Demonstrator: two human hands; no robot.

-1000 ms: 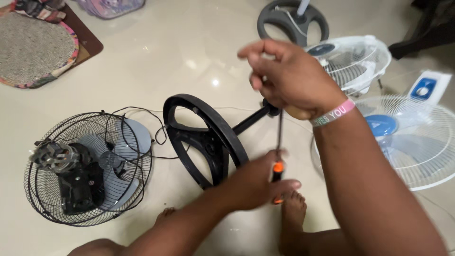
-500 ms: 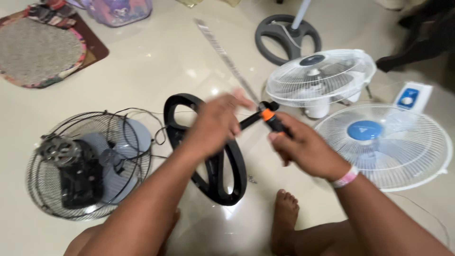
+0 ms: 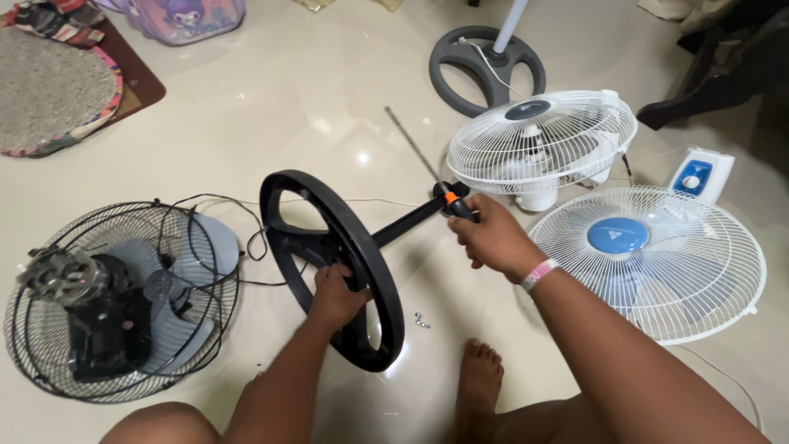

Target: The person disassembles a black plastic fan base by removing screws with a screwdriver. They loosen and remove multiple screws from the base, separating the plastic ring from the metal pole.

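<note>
Head view: white fans (image 3: 649,255) beside screwdriver (image 3: 427,168).

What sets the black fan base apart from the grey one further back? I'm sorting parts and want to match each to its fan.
The black fan base stands on edge, its pole level with the floor; the grey fan base lies flat with a white pole rising from it. The left hand grips the black one; nothing touches the grey one. Both are round with cut-out openings.

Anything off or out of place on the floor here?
Yes. The black fan stand base is tipped on edge, gripped by the left hand. Small loose hardware lies beside it. The black caged fan head lies detached, motor exposed.
</note>
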